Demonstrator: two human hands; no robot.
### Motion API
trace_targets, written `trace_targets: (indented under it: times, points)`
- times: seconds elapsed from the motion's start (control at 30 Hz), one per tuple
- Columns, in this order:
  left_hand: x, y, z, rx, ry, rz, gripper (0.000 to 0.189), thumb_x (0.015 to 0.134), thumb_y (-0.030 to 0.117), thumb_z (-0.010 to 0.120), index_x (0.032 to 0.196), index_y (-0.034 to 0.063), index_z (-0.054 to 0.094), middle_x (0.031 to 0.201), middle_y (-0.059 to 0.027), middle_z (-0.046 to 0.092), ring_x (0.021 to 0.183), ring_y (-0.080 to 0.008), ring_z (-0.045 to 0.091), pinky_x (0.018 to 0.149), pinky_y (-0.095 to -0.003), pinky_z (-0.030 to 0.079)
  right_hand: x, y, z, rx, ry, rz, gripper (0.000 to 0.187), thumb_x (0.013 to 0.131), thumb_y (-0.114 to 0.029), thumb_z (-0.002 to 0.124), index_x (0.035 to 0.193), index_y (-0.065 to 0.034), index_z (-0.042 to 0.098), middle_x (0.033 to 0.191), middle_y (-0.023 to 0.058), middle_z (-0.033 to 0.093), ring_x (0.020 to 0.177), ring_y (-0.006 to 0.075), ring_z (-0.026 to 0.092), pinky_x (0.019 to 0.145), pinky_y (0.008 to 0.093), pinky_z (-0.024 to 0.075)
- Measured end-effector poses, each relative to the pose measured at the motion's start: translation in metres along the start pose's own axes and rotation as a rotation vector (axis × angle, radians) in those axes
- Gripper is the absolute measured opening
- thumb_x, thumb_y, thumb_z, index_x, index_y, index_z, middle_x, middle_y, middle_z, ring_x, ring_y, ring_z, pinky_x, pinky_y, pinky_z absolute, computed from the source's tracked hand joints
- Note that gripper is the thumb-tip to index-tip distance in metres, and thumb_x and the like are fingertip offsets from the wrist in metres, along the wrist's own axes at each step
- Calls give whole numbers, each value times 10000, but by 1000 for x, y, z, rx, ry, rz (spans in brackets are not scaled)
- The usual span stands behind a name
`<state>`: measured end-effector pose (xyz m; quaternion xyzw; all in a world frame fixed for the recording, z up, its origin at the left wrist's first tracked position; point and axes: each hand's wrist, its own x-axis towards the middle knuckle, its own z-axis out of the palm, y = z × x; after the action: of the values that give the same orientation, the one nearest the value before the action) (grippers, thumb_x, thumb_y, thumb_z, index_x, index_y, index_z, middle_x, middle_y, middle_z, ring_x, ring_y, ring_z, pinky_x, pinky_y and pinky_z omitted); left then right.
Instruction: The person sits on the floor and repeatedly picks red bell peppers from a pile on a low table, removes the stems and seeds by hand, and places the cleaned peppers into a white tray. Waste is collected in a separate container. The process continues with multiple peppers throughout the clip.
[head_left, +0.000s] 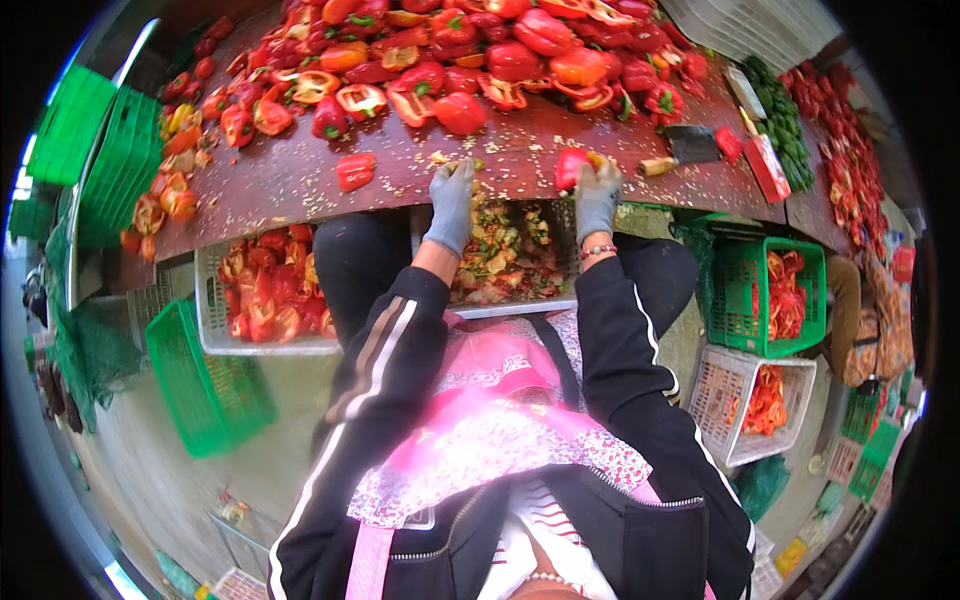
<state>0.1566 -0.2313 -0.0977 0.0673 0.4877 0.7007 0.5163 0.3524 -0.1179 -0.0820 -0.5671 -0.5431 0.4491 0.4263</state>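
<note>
My right hand (598, 199), in a grey glove, grips a piece of red bell pepper (571, 169) at the table's near edge. My left hand (451, 202), gloved too, has its fingers curled in over the same edge. Small yellow-green scraps show around its fingertips; whether it holds any is unclear. Another red pepper piece (355, 172) lies to the left. Below both hands, a crate of pepper cores and trimmings (499, 255) stands between my knees. A cleaver (694, 144) with a wooden handle rests right of my right hand.
Halved red peppers (457, 56) are heaped across the seed-strewn table (270, 180). A white crate of pepper pieces (270, 349) stands at left, near a green crate (195, 382). A green crate (769, 349) and a white one (709, 405) are at right, near a seated person (870, 330).
</note>
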Motion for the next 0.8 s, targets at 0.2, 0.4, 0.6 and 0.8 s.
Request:
trace_targets:
  times: [0.2,0.4,0.6,0.8]
  points:
    - [-2,-8,50,283,-32,-75,685,970,393,672,1493,68,369,1449,-148,461,1235,-343,527,934,-494,513,23,13,-1,-676,-245,-469,639,832,-371,704,1408,-147,543,1373,200,554,1253,428,505,1088,483,390]
    - [50,6,69,344,-188,-185,870,908,636,622,1547,138,306,1622,-155,255,1404,-434,339,1071,-560,399,1,-18,16,-861,-454,-534,711,851,-245,703,1489,-148,402,1313,152,584,1157,280,574,964,429,483]
    - [54,5,24,-212,-365,-425,332,916,285,698,1205,139,624,1089,-126,709,982,-342,693,904,-546,570,-16,-31,29,1037,-822,133,555,899,4,605,1429,-4,439,1266,88,608,953,103,603,842,229,499]
    - [8,5,-18,-481,-114,-310,300,897,193,697,1163,72,627,1032,-132,697,934,-313,680,876,-515,574,-42,-76,-15,564,-1070,161,548,898,-46,686,1404,17,486,1213,68,619,1006,111,604,872,245,493]
